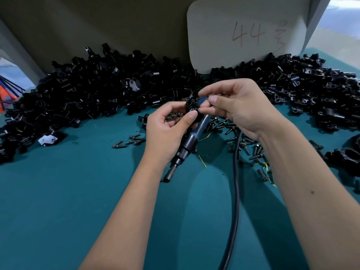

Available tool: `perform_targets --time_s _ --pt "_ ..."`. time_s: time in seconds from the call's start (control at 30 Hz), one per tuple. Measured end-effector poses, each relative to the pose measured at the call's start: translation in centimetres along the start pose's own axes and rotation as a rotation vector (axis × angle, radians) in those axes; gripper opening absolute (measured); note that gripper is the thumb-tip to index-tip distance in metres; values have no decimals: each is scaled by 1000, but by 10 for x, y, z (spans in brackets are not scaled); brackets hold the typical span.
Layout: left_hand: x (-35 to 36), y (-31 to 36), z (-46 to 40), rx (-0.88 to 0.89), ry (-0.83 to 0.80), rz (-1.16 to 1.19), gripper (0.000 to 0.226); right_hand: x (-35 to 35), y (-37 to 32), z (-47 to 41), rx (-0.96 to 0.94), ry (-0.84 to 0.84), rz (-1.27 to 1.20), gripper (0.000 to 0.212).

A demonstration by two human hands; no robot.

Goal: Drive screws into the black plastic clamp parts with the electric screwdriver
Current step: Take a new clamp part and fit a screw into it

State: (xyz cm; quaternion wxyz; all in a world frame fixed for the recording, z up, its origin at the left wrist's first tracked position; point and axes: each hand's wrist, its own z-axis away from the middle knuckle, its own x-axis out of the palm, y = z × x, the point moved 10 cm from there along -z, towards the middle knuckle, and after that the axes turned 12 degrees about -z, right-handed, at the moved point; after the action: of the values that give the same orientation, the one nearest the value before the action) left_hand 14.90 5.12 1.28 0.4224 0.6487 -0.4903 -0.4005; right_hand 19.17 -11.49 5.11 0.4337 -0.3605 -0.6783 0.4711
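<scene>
My left hand [167,131] pinches a black plastic clamp part [191,106] between thumb and fingers above the table's middle. My right hand [239,108] meets it from the right, fingertips pinching at the same clamp part. Whether a screw sits between those fingertips is hidden. The electric screwdriver [191,141], blue-grey with a black collar, lies on the green mat under my hands, its bit end pointing toward me at lower left. Its black cable [236,182] runs down to the bottom edge. Loose black screws [243,145] are scattered beneath my right wrist.
A large heap of black clamp parts [87,90] lines the back left, another heap [311,90] the back right. A pale board marked "44" [247,34] leans at the back. Finished-looking clamps [348,156] lie at the right edge. The green mat [68,201] covers the table.
</scene>
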Motion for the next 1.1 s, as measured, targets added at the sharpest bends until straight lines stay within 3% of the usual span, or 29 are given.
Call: perform_targets --time_s 0.1,0.27,0.57,0.77,0.93,1.1 --pt "1 -1 0 -10 -6 13 17 -10 -6 -2 -82 68 -63 14" --pt "-1 -3 0 -16 5 21 23 -10 -13 -2 -191 75 168 11" --pt "0 0 1 -21 -4 -10 19 6 -5 -4 -164 1 245 10" --pt "-1 -2 3 -42 38 9 18 11 -16 -1 -232 -13 501 10" --pt "-2 2 3 -40 59 -61 12 12 -15 -1 -180 -166 650 21" --pt "-2 4 4 -19 84 -172 15 12 -23 -2 -202 -84 713 10"
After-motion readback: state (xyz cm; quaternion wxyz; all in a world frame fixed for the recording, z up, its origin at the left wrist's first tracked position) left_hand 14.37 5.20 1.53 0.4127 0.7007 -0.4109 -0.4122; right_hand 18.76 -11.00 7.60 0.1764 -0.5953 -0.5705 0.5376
